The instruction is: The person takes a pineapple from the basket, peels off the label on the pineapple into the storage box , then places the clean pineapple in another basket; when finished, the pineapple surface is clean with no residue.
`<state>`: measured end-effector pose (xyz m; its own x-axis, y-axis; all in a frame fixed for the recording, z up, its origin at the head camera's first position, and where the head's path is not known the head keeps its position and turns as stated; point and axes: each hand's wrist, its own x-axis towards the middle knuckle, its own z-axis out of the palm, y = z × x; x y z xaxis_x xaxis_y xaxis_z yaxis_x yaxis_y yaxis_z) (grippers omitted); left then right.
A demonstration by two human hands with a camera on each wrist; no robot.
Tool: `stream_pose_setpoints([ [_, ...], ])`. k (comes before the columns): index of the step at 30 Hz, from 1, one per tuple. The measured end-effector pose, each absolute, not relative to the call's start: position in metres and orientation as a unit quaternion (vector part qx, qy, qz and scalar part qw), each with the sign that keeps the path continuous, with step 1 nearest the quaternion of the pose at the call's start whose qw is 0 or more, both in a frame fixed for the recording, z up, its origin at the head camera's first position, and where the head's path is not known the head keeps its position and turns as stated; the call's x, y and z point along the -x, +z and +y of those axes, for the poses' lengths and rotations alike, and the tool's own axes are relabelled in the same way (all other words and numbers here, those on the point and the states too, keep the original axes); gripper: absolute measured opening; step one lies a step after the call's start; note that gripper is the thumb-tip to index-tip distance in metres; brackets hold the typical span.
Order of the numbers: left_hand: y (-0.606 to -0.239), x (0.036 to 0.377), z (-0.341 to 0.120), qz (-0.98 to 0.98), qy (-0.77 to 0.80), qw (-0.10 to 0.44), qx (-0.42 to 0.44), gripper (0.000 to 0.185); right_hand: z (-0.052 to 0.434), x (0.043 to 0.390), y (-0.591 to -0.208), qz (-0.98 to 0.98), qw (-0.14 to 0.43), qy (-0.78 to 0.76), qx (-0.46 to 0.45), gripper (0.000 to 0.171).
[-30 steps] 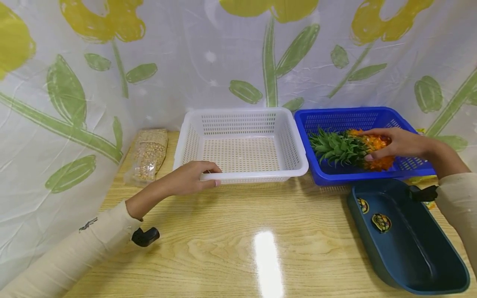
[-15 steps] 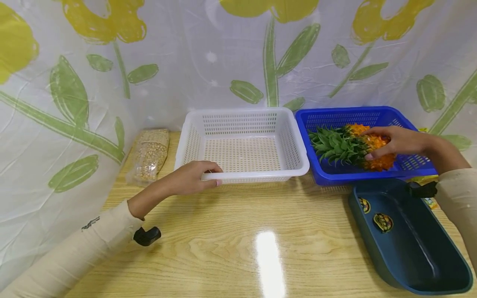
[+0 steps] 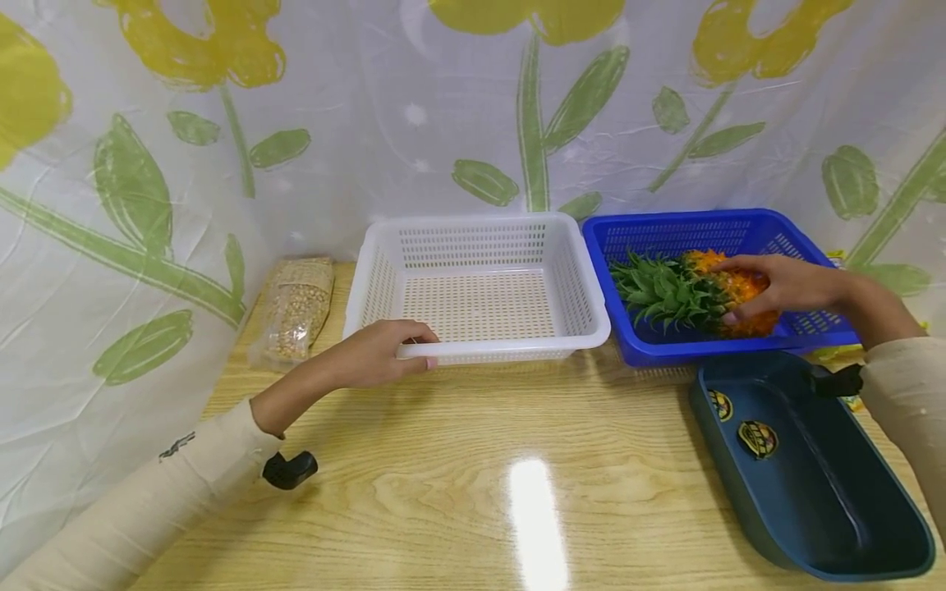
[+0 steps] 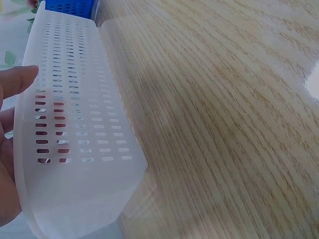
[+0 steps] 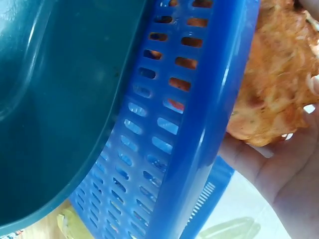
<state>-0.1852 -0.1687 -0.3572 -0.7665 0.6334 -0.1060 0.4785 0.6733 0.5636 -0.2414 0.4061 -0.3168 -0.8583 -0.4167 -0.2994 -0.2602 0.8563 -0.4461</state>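
Note:
A white plastic basket (image 3: 480, 305) with slotted walls stands at the back middle of the table. My left hand (image 3: 384, 353) grips its front rim near the left corner, thumb outside and fingers over the inner side; the left wrist view shows the thumb (image 4: 20, 81) at the rim. To the right, a pineapple (image 3: 739, 287) with orange skin and a green leafy crown (image 3: 668, 291) lies in a blue basket (image 3: 643, 353), its crown pointing left. My right hand (image 3: 798, 287) holds the fruit's body from above, thumb toward me and fingers on the far side.
A dark green tub (image 3: 805, 476) with stickers stands at the front right, close against the blue basket. At the back left lies a clear bag of beige kernels (image 3: 296, 312). Yellow packaging (image 5: 72, 224) shows beneath the blue basket. A flowered curtain (image 3: 332, 148) hangs behind.
Both hands keep their places, the left on the white basket's rim and the right on the pineapple. Only a slight shift of the head view shows.

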Motion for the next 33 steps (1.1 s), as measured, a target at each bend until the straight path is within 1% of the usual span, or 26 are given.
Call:
stream_pose_setpoints([
  [4, -0.357, 0.185, -0.169, 0.902, 0.261, 0.147, -0.310, 0.030, 0.405, 0.240, -0.316, 0.940, 0.206, -0.202, 0.183, 0.084],
  [10, -0.356, 0.184, -0.169, 0.901, 0.262, 0.147, -0.312, 0.031, 0.403, 0.238, -0.315, 0.940, 0.197, -0.197, 0.194, 0.084],
  [14, -0.356, 0.184, -0.169, 0.902, 0.261, 0.149, -0.310, 0.030, 0.402, 0.237, -0.314, 0.936, 0.210, -0.205, 0.195, 0.083],
  [21, -0.356, 0.183, -0.170, 0.903, 0.257, 0.153, -0.308, 0.030, 0.398, 0.236, -0.314, 0.940, 0.195, -0.193, 0.204, 0.083],
  [28, -0.358, 0.184, -0.170, 0.902, 0.256, 0.146, -0.315, 0.030, 0.396, 0.239, -0.315, 0.939, 0.207, -0.182, 0.205, 0.084],
  [33, -0.357, 0.185, -0.170, 0.903, 0.255, 0.145, -0.314, 0.030, 0.395, 0.240, -0.313, 0.940, 0.200, -0.172, 0.214, 0.083],
])
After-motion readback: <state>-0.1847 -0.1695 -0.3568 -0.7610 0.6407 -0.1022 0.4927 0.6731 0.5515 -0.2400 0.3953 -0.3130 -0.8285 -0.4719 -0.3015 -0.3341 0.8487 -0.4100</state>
